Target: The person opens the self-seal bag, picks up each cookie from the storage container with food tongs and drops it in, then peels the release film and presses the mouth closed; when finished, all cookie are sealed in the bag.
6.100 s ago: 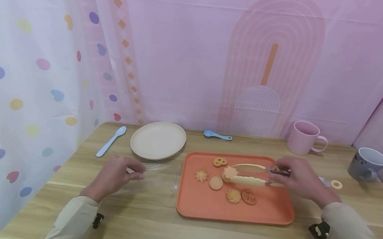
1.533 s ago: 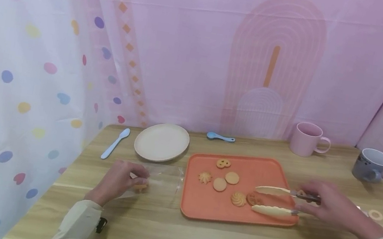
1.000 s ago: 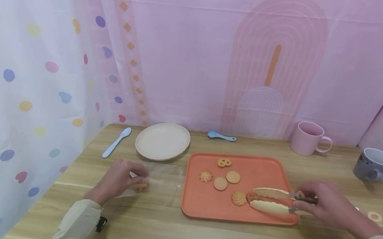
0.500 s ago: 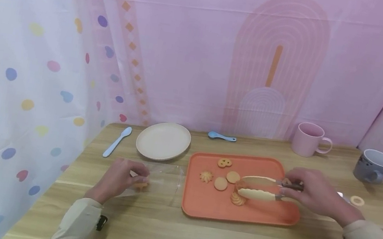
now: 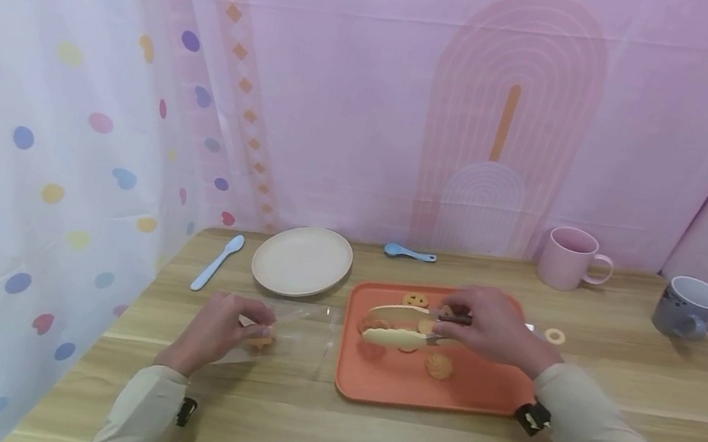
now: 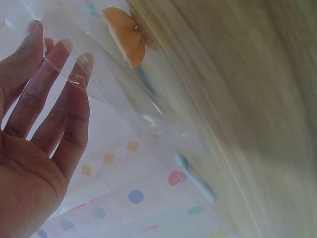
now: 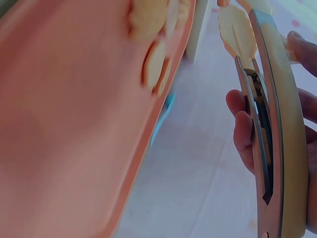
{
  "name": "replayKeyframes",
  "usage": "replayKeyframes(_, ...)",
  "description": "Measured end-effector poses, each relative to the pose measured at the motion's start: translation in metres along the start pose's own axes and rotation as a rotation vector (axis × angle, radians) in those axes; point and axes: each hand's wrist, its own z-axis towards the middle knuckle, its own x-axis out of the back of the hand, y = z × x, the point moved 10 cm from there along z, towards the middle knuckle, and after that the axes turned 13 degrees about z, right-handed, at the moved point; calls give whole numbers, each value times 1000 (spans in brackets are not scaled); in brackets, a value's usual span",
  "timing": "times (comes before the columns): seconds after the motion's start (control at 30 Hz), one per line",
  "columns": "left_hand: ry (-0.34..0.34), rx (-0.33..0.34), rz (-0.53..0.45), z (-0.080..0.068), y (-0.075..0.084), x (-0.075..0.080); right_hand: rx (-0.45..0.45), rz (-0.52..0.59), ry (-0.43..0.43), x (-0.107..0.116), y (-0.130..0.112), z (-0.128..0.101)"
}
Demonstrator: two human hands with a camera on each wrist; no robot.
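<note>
My left hand [image 5: 250, 326] pinches the mouth of a clear plastic bag [image 5: 299, 324] lying on the wooden table; one cookie [image 5: 259, 343] sits inside it. In the left wrist view the bag's edge [image 6: 67, 77] crosses my fingers, and the cookie [image 6: 126, 42] shows through the film. My right hand [image 5: 459, 324] grips cream-tipped tongs [image 5: 400, 324] over the left part of the orange tray [image 5: 437, 396]. A reddish cookie [image 5: 372, 325] is clamped at their tips. A smiley cookie [image 5: 414, 300] and a swirl cookie [image 5: 439, 366] lie on the tray. The right wrist view shows the tongs [image 7: 270, 124] in my fingers.
A beige plate [image 5: 301, 261], a light blue spoon [image 5: 217, 261] and a small blue scoop [image 5: 410, 252] lie behind the bag and tray. A pink mug [image 5: 570, 259] and a grey mug [image 5: 688, 305] stand at the back right. A small ring [image 5: 554, 335] lies right of the tray. Curtains close off the left and back.
My right hand closed the tongs on the reddish cookie at the tray's front right and carried it left across the tray. The left hand and bag stayed put.
</note>
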Motion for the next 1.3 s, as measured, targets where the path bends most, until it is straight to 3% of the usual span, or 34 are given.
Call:
replayKeyframes(0.13,0,-1,-2,0,1,0,10,60,-28,-15,-6,14)
replayKeyframes(0.67,16,-1,7,1,2,2,-23,90,-126,-73,-15,53)
replayKeyframes(0.9,26,-8,3,3,4,3,-6,153,-141,-97,-26,71)
replayKeyframes(1.3,25,15,-58,6,6,4,11,41,-120,-126,-43,89)
